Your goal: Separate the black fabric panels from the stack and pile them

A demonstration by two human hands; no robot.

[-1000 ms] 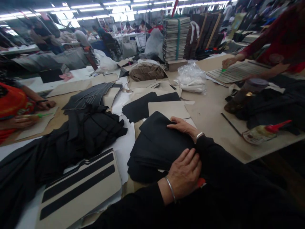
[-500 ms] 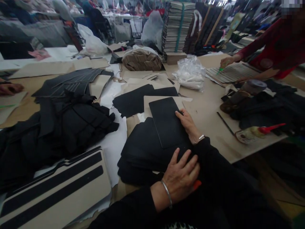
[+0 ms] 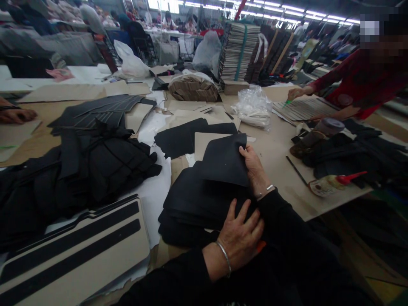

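Observation:
My right hand (image 3: 255, 168) pinches the right edge of a black rectangular sheet (image 3: 225, 163), thumb on top. The sheet bends upward at its far right corner, and its near edge stands off the pile below. Under it lies a stack of black sheets (image 3: 191, 204) with rounded corners. My left hand (image 3: 240, 231) rests on the near right part of that stack, fingers spread. A small orange piece (image 3: 261, 246) shows beside its thumb; the rest is hidden. Just beyond the stack are a beige board (image 3: 201, 146) and another black sheet (image 3: 178, 138).
Black fabric pieces (image 3: 95, 165) heap at left, behind a beige panel with black stripes (image 3: 95, 250). A glue bottle with red nozzle (image 3: 328, 185) lies at right. A clear plastic bag (image 3: 253, 106) sits farther back. A co-worker in red (image 3: 353, 85) handles striped boards; another person's hand (image 3: 17, 114) is far left.
My right hand has lifted and curled the black sheet, raising its near edge from the stack. My left hand stays on the stack. The view has tilted up slightly.

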